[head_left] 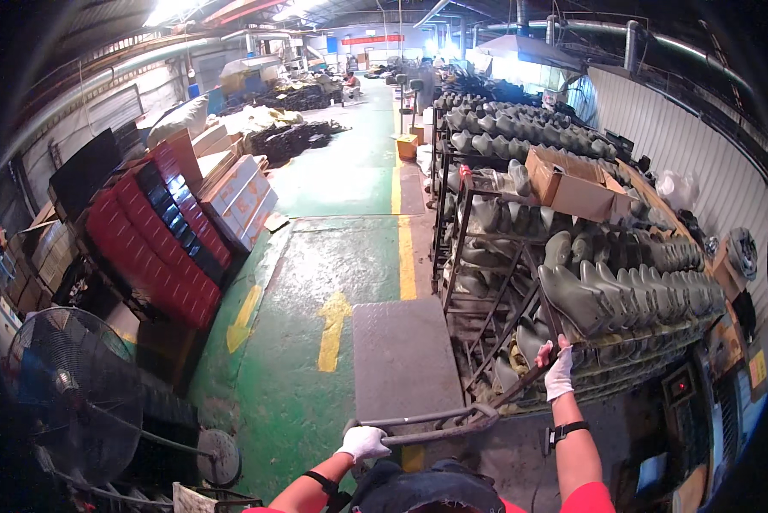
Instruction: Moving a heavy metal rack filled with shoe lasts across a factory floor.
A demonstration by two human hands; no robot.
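Note:
My left hand (365, 443), in a white glove, is closed round the left end of the curved metal push handle (431, 419) of a flat platform cart. The cart's bare grey deck (405, 352) lies ahead of the handle. To the right, my right hand (558, 371), in a white glove with the fingertips bare, grips the dark metal frame bar of a rack (505, 393). Rows of shiny grey-green boot-shaped pieces (610, 295) fill that rack's tiers, just beyond the right hand.
More loaded racks (520, 128) stretch back along the right, with an open cardboard box (576, 184) on top. A large floor fan (72, 393) stands at the near left. Red stacked boxes (153, 244) lean beyond it. Yellow arrows (333, 329) mark the green floor (303, 256).

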